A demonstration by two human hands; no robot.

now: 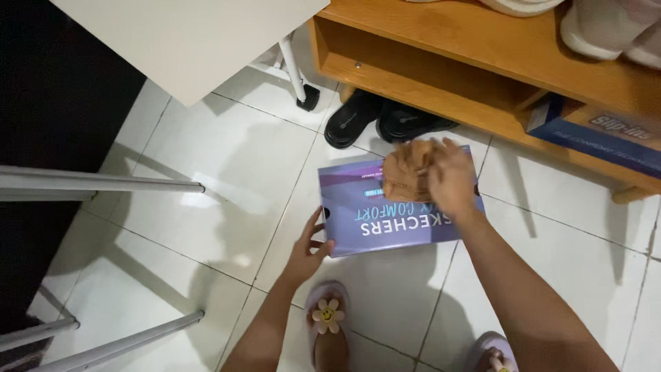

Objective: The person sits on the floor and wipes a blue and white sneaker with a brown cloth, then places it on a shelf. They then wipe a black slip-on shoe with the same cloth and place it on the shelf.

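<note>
Shoebox (385,220), purple cardboard, flat on tiled floor (206,179) before wooden shelf (482,62). Likely light, stiff-sided, lid crushable; best gripped at opposite ends. Left hand (306,251) open, fingers touching its end. Right hand (451,179) clasping tan cloth (406,172) on lid.
</note>
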